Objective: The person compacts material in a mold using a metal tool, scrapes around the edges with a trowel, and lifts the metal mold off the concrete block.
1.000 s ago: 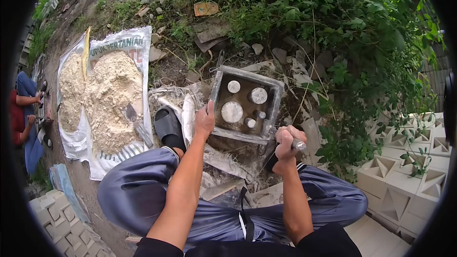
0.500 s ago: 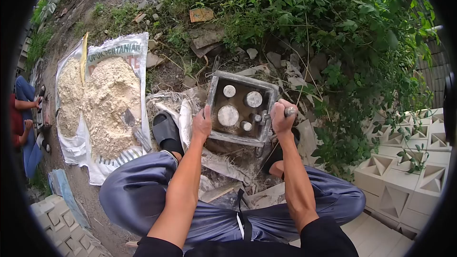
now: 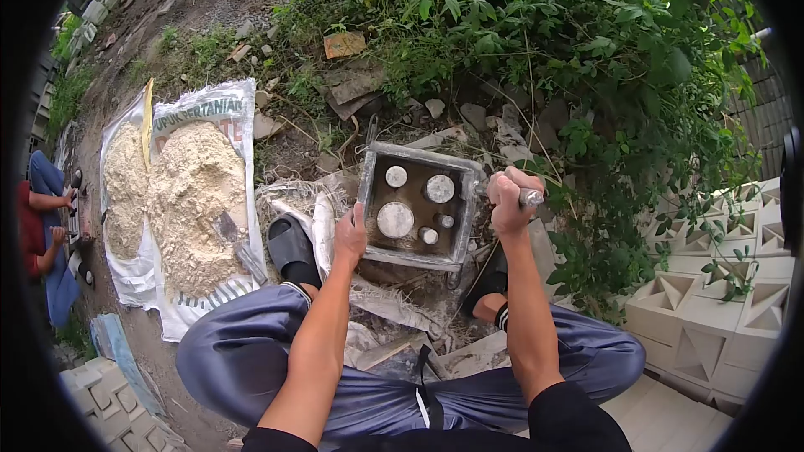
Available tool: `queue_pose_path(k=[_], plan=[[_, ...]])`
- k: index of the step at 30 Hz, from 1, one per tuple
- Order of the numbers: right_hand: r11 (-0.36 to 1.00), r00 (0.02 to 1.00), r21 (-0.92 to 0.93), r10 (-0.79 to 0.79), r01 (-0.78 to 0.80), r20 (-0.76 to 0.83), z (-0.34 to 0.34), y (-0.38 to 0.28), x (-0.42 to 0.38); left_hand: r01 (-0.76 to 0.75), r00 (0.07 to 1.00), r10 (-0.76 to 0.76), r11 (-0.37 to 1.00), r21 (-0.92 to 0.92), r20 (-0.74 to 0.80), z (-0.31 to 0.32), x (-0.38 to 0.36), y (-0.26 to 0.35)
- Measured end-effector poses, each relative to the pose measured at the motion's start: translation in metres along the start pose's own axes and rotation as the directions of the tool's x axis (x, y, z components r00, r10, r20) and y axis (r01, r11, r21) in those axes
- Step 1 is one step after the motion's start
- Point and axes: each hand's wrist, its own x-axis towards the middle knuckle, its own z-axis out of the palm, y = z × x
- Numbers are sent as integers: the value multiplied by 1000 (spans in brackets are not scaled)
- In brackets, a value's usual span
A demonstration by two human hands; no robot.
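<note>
A square grey metal mould (image 3: 414,263) lies on the ground between my feet, with several round, pale-topped pegs of different sizes, such as the large peg (image 3: 395,220), standing inside over a brown wet-looking floor. My left hand (image 3: 351,236) is closed on the mould's left wall, thumb up along its outer edge. Just outside the right wall, my right hand (image 3: 508,201) is wrapped round a grey rod-like tool (image 3: 532,197). The tool's rounded end sticks out to the right of my fist; its other end points toward the mould's right rim.
On the left, pale powder (image 3: 197,192) is heaped on a white sack (image 3: 172,318), with a trowel (image 3: 239,244) resting in it. Patterned cream blocks (image 3: 712,318) are stacked at right. Leafy plants (image 3: 620,67) grow behind. Another person (image 3: 46,226) sits at the far left.
My right hand has shifted right with the tool, whose inner end no longer overlaps the mould's inside. My left hand stays on the left wall. The view has shifted slightly.
</note>
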Motion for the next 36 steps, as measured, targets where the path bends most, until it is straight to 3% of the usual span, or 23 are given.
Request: queue_pose_path(k=[2, 3, 4, 6, 8, 12, 14, 17, 18, 20, 22, 24, 26, 27, 31, 33, 34, 36], plan=[[1000, 999, -8, 6, -6, -45, 0, 21, -10, 24, 997, -24, 1000, 6, 80, -4, -3, 2], [967, 994, -236, -104, 93, -33, -7, 71, -19, 18, 997, -18, 1000, 1, 79, -1, -5, 3], [973, 999, -230, -16, 5, -49, -5, 80, -21, 12, 998, -11, 1000, -11, 61, 2, -5, 2], [990, 985, 17, 141, -141, -96, 9, 61, -5, -7, 1000, 7, 1000, -21, 17, -4, -1, 6], [993, 993, 36, 118, -117, -32, -3, 55, 1, 36, 997, -39, 998, 47, 73, -5, -5, 12], [949, 988, 279, 153, -147, 1, -7, 0, 21, 70, 988, -81, 994, 88, 130, -7, -3, 8], [942, 990, 305, 124, -140, 72, -11, 4, 27, 43, 995, -53, 993, 111, 88, -6, -5, 12], [977, 926, 117, 124, -176, 357, -12, 3, 39, 23, 999, -28, 983, 180, 28, -5, -7, 20], [977, 926, 120, 123, -176, 356, -6, 6, 42, 24, 999, -30, 973, 230, 20, -5, -9, 21], [951, 956, -146, 284, -271, 70, 12, 12, 42, 2, 1000, -1, 966, 260, -5, -3, -8, 23], [928, 879, 44, 366, -371, -306, 28, 6, 26, -29, 999, 39, 962, 273, -31, 6, -6, 24], [975, 801, 71, 215, -212, -558, 31, 8, 13, -75, 986, 116, 948, 310, -116, 16, -2, 19], [987, 764, 108, 162, -121, -624, 33, -12, 3, -29, 991, 73, 936, 351, -111, 14, -6, 38], [989, 833, 134, 27, 56, -552, 30, -11, -1, -45, 988, 93, 936, 349, -122, 12, -9, 41], [989, 911, 52, -110, 142, -397, 28, -24, -1, -14, 994, 53, 928, 372, -96, 14, -8, 36], [952, 925, -48, -304, 301, -227, 29, 2, -6, 7, 993, 38, 925, 379, -111, 14, -6, 41], [954, 943, -141, -287, 265, -167, 30, 18, -6, -1, 992, 49, 921, 388, -113, 14, -7, 43], [987, 946, 113, -70, 111, -318, 26, 26, -3, -3, 990, 57, 920, 393, -126, 12, -6, 46]])
